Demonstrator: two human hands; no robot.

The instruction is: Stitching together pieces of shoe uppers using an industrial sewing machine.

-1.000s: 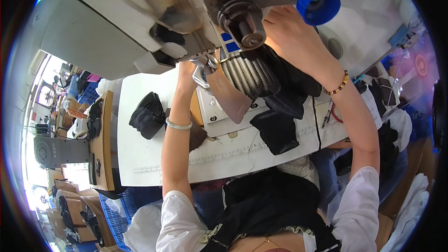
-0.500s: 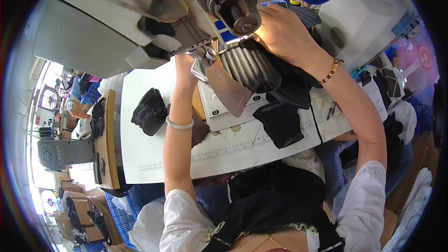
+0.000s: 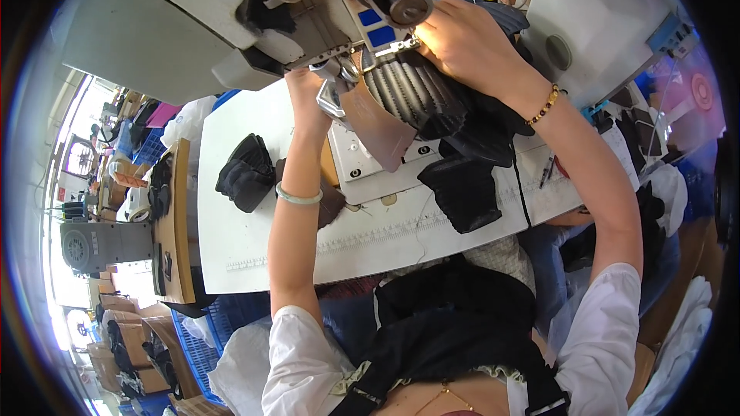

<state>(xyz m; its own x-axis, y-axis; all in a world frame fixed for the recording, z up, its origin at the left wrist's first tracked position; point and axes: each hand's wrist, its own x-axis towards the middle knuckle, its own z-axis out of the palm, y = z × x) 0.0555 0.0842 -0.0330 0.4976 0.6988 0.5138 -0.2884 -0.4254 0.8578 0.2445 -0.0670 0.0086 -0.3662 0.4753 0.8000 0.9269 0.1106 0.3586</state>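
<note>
A sewing machine head (image 3: 254, 23) reaches over the white table from the top. Below its needle area sits a black ribbed piece of material (image 3: 408, 100), with a curved brown flap (image 3: 375, 127) hanging in front. My right hand (image 3: 470, 46) is closed at the far right side of this ribbed piece, its fingertips partly covered by the machine's round knob (image 3: 401, 0). My left hand (image 3: 302, 92) reaches under the machine head, left of the flap; its fingers are hidden. Dark material (image 3: 486, 135) trails below my right hand.
On the white table (image 3: 247, 243) lie a folded black piece (image 3: 247, 173) at left and another black piece (image 3: 465, 194) at right. A printed ruler strip (image 3: 378, 233) runs along its near edge. Blue crates (image 3: 196, 354) stand at lower left; a grey motor box (image 3: 104, 246) is beyond.
The view has shifted slightly, so the machine and table sit higher. Both hands stay at the machine, and the ribbed piece stays under it.
</note>
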